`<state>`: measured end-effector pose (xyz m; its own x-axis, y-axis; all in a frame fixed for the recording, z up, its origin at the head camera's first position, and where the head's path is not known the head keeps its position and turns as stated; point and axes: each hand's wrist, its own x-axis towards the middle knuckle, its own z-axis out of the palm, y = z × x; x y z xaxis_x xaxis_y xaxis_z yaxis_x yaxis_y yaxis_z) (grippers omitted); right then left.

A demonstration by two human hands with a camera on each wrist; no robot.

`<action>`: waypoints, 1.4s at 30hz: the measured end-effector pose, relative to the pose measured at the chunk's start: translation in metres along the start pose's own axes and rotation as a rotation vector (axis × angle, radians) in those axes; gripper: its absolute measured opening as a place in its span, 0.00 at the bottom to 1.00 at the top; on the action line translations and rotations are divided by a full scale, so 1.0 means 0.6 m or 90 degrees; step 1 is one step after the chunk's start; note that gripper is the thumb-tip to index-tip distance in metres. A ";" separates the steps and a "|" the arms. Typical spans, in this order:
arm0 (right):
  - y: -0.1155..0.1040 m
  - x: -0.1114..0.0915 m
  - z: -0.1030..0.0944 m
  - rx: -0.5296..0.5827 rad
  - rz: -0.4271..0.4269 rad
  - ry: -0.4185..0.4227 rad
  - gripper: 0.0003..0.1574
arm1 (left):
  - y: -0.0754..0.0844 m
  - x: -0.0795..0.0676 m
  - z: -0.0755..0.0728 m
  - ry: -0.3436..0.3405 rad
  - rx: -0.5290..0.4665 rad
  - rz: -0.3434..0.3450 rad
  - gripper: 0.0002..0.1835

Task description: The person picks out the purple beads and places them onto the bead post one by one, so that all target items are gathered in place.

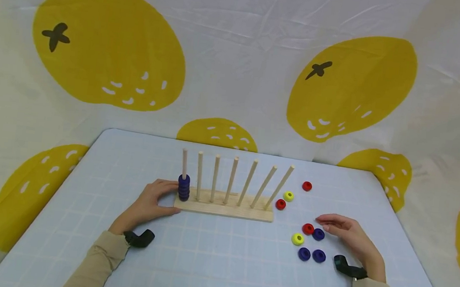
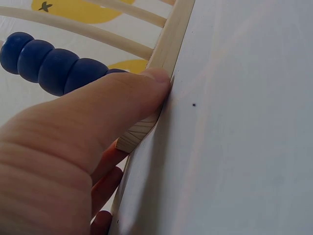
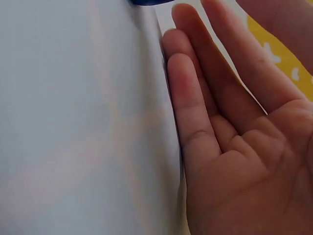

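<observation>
A wooden peg rack (image 1: 223, 210) with several upright pegs stands on the table. On its leftmost peg sits a stack of dark blue beads (image 1: 183, 188). My left hand (image 1: 150, 203) grips the left end of the rack's base, thumb along the front edge and fingers behind; the left wrist view shows the thumb (image 2: 132, 90) pressed on the wood just below the blue beads (image 2: 58, 68). Over on the right, my right hand (image 1: 345, 230) lies low by the table, its palm bare and fingers (image 3: 188, 93) loosely extended. Closest to its fingertips is a loose blue bead (image 1: 318, 234).
A red bead (image 1: 308, 229) lies beside that blue one. Near them are a yellow bead (image 1: 297, 239) and two blue beads (image 1: 304, 254). Farther back lie a yellow bead (image 1: 288, 196) and red beads (image 1: 280, 204). A lemon-patterned cloth (image 1: 237, 69) hangs behind the table (image 1: 209, 263).
</observation>
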<state>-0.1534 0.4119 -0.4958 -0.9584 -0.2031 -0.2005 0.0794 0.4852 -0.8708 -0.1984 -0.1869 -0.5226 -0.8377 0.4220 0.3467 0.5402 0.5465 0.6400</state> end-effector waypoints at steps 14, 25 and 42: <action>-0.009 0.002 0.002 -0.013 -0.060 -0.113 0.26 | -0.001 -0.001 0.000 -0.001 -0.003 -0.008 0.34; -0.016 0.000 0.005 -0.016 -0.094 -0.127 0.21 | -0.003 -0.002 0.001 0.000 0.005 0.000 0.34; -0.035 -0.008 0.000 -0.035 -0.027 -0.054 0.24 | -0.001 0.000 0.002 0.016 0.015 0.026 0.33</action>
<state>-0.1506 0.4025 -0.4767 -0.9337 -0.2945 -0.2037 0.0223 0.5200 -0.8539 -0.1988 -0.1866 -0.5239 -0.8168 0.4257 0.3895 0.5751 0.5463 0.6090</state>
